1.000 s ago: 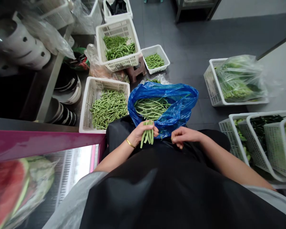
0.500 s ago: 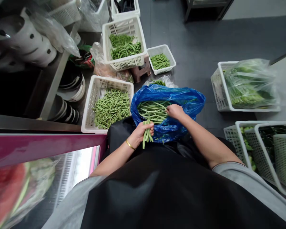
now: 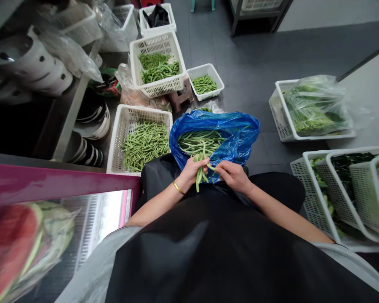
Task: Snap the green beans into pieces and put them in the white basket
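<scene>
My left hand (image 3: pixel 193 171), with a gold bangle at the wrist, is closed round a small bunch of green bean pieces (image 3: pixel 201 176). Close beside it, my right hand (image 3: pixel 232 174) pinches one end of a green bean (image 3: pixel 210 167) that runs to the left fingers. Both hands are over the near edge of a blue plastic bag (image 3: pixel 205 119) in my lap. Long whole green beans (image 3: pixel 196 143) lie inside the open bag. Just left of it stands a white basket (image 3: pixel 113 155) holding many short bean pieces (image 3: pixel 145 143).
Farther off, a white basket (image 3: pixel 158 89) of green vegetables rests on a brown stool (image 3: pixel 181 96), beside a smaller bean basket (image 3: pixel 206 96). At right are a crate (image 3: pixel 282 120) with bagged greens (image 3: pixel 317 105) and several more crates (image 3: pixel 312 198). A pink-edged cooler (image 3: pixel 63 181) borders my left.
My right hand has come out of the bag toward me and now meets my left hand, with a bean between them. The view has shifted slightly.
</scene>
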### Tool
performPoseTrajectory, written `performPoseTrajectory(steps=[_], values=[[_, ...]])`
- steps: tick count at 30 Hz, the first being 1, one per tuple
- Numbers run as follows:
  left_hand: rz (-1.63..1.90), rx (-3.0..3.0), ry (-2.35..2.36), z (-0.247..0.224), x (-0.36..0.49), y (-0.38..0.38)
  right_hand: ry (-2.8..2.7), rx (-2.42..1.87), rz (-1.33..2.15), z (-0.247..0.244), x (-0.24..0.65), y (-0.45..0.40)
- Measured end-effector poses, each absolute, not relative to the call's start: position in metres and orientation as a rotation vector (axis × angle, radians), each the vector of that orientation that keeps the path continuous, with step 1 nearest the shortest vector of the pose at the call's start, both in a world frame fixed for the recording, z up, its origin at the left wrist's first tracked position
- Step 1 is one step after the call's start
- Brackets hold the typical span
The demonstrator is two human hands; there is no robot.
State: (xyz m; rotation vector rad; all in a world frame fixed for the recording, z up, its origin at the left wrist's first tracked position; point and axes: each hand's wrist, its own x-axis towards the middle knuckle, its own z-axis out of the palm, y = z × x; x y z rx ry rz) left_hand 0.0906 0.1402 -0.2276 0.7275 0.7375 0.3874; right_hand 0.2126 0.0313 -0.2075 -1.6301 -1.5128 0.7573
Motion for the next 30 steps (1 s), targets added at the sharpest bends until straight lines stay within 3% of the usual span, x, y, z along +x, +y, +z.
performPoseTrajectory(steps=[5,10,14,18,23,26,30], values=[[0.541,0.968,0.729,-0.208,0.082,0.131,-0.821,-1.623,1.051,-0.223,0.210,0.033],[0.451,1.187,0.663,-0.202,0.073,0.123,-1.345,-2.093,1.160,-0.235,0.227,0.031],[0.270,1.173,0.578,-0.198,0.069,0.124,-1.151,-1.715,1.461,-0.210,0.245,0.037],[0.113,1.182,0.538,-0.196,0.070,0.123,-0.773,-1.438,1.293,-0.177,0.254,0.053],[0.233,0.937,0.699,-0.213,0.075,0.128,-1.216,-1.604,0.834,-0.158,0.222,0.039],[0.357,0.821,0.878,-0.224,0.079,0.135,-1.562,-1.450,1.003,-0.166,0.199,0.025],[0.182,0.808,0.764,-0.221,0.080,0.139,-1.184,-1.493,1.356,-0.197,0.201,0.032]])
